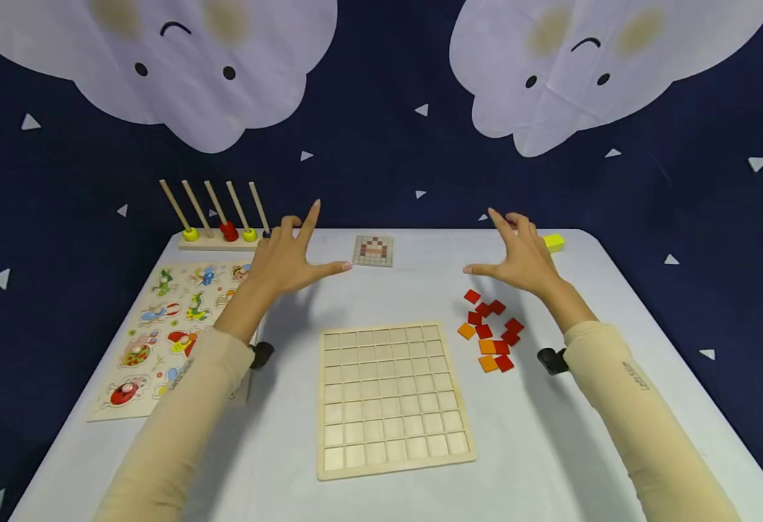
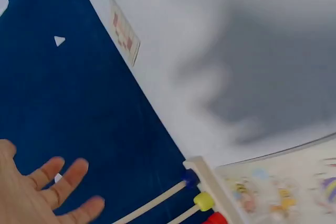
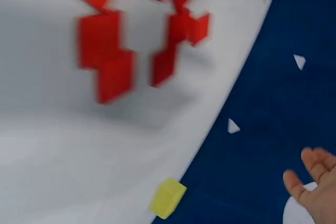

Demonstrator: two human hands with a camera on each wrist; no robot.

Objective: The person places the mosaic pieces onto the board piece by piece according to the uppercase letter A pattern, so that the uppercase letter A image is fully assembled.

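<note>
Both hands are raised over the far half of the white table, thumbs spread from the fingers and nothing held. My left hand (image 1: 286,257) is between the peg stand (image 1: 218,245) and a small card with a pixel pattern (image 1: 373,251). My right hand (image 1: 521,257) hovers beyond a loose group of red tiles (image 1: 483,331) and several orange tiles (image 1: 487,347), beside a yellow block (image 1: 554,243). In the middle of the table lies a wooden grid board (image 1: 391,399) with bare square cells. The right wrist view shows the red tiles (image 3: 100,38) blurred.
A picture puzzle board with insects (image 1: 149,341) lies at the left, partly hidden under the left forearm. The peg stand carries yellow, red and blue beads at its pegs' bases. A dark blue cloth with white clouds (image 1: 381,174) hangs behind the table's far edge.
</note>
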